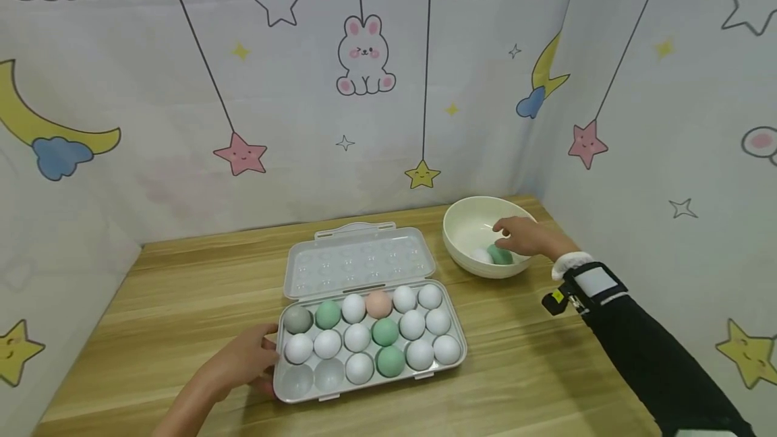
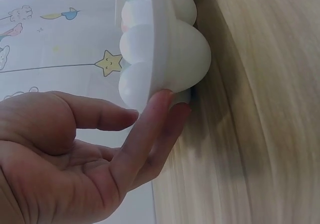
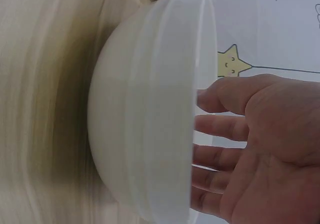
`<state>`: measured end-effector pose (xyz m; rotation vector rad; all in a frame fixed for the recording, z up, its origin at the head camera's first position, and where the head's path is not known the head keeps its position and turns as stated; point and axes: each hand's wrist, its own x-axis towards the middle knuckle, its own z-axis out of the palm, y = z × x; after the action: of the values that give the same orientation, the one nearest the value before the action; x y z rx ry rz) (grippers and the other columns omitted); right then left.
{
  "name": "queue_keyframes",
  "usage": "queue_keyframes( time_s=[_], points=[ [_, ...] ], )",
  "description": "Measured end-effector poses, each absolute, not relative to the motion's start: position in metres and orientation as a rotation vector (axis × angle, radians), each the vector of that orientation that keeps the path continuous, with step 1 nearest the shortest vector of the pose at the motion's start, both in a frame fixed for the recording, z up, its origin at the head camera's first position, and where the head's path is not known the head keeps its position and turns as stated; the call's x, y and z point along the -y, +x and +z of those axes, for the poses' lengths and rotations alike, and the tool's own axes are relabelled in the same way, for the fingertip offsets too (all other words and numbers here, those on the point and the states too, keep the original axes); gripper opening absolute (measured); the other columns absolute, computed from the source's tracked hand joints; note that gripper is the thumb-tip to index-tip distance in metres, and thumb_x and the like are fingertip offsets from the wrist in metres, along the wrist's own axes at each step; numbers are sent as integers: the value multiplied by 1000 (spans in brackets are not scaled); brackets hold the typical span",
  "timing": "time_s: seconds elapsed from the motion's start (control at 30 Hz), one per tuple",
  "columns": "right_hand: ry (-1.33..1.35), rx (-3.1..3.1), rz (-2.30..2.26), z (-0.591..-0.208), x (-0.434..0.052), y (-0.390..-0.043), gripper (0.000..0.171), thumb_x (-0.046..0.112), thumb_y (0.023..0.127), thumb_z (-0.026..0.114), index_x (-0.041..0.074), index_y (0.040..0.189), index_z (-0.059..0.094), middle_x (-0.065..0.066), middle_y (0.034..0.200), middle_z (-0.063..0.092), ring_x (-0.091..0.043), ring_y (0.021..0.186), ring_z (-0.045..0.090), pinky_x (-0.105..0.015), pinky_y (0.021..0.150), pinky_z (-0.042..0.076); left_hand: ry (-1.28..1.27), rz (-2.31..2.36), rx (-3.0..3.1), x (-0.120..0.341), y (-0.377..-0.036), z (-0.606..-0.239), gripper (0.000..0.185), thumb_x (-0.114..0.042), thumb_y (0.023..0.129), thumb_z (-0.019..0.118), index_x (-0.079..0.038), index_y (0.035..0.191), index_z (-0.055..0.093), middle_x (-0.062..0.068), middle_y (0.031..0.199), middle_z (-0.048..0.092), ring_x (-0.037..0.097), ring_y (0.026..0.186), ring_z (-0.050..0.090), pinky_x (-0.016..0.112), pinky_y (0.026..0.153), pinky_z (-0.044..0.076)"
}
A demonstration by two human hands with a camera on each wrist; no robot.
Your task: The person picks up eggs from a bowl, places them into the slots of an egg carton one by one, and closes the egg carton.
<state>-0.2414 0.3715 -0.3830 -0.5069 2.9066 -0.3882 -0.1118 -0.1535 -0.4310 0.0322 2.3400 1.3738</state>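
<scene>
A clear plastic egg box [image 1: 364, 383] lies open on the table, its see-through lid [image 1: 358, 261] folded back. White eggs [image 1: 359, 368], several green eggs [image 1: 390, 361], a pinkish egg [image 1: 379, 303] and a grey egg [image 1: 297, 319] sit in its cups; two cups at the near left corner show bare. My left hand [image 1: 243, 361] touches the box's left end with extended fingers, thumb apart from the rim in the left wrist view. My right hand [image 1: 527, 236] reaches over the rim into a cream bowl [image 1: 464, 221], fingers loosely bent above a green egg [image 1: 500, 255] and a white egg [image 1: 482, 255]. Its fingertips are hidden by the bowl wall in the right wrist view.
The wooden table [image 1: 200, 288] meets printed cloth walls [image 1: 291, 86] at the back and both sides. At the back right, the bowl stands close to the cloth. A black sleeve with a wrist camera [image 1: 564, 299] covers the right forearm.
</scene>
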Motion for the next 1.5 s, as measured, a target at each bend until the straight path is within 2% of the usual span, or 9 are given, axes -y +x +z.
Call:
queue_keyframes(
  time_s=[0.37, 0.6, 0.7, 0.83, 1.07, 1.5],
  points=[
    [-520, -2819, -332, -396, -366, -250, 40, 12, 99, 58, -13, 130, 58, -32, 123, 64, -47, 117, 61, -56, 101, 52, 32, 1364, -2351, 154, -111, -429, 64, 12, 84, 50, 24, 144, 30, 22, 98, 62, 28, 79, 70, 41, 59, 66],
    [-500, -2795, -307, -400, -364, -252, 41, 12, 96, 56, -11, 131, 60, -30, 131, 62, -46, 123, 57, -56, 105, 49, 2, 1342, -2362, 152, -112, -426, 63, 14, 83, 51, 23, 143, 33, 22, 98, 63, 28, 78, 70, 41, 58, 65],
    [-502, -2785, -291, -402, -364, -252, 41, 12, 96, 56, -10, 130, 61, -29, 131, 62, -41, 118, 59, -55, 104, 49, 7, 1344, -2355, 151, -113, -424, 63, 14, 82, 51, 23, 142, 33, 23, 98, 63, 29, 78, 70, 41, 58, 65],
    [-501, -2777, -308, -403, -364, -254, 41, 11, 94, 57, -10, 129, 62, -28, 131, 62, -38, 112, 59, -53, 101, 50, 29, 1351, -2346, 151, -113, -423, 63, 15, 81, 50, 24, 141, 31, 23, 97, 64, 29, 78, 70, 41, 57, 65],
    [-529, -2795, -316, -405, -365, -254, 39, 9, 95, 59, -11, 128, 62, -30, 130, 63, -46, 122, 58, -56, 104, 50, 8, 1348, -2348, 152, -113, -424, 63, 15, 81, 51, 23, 140, 34, 22, 96, 64, 28, 76, 69, 39, 56, 65],
    [-530, -2908, -388, -404, -372, -253, 41, 8, 92, 64, -13, 127, 61, -30, 120, 65, -43, 111, 62, -54, 96, 54, -1, 1346, -2345, 150, -112, -424, 62, 16, 82, 50, 23, 141, 32, 24, 98, 63, 28, 77, 70, 38, 57, 65]
  ],
)
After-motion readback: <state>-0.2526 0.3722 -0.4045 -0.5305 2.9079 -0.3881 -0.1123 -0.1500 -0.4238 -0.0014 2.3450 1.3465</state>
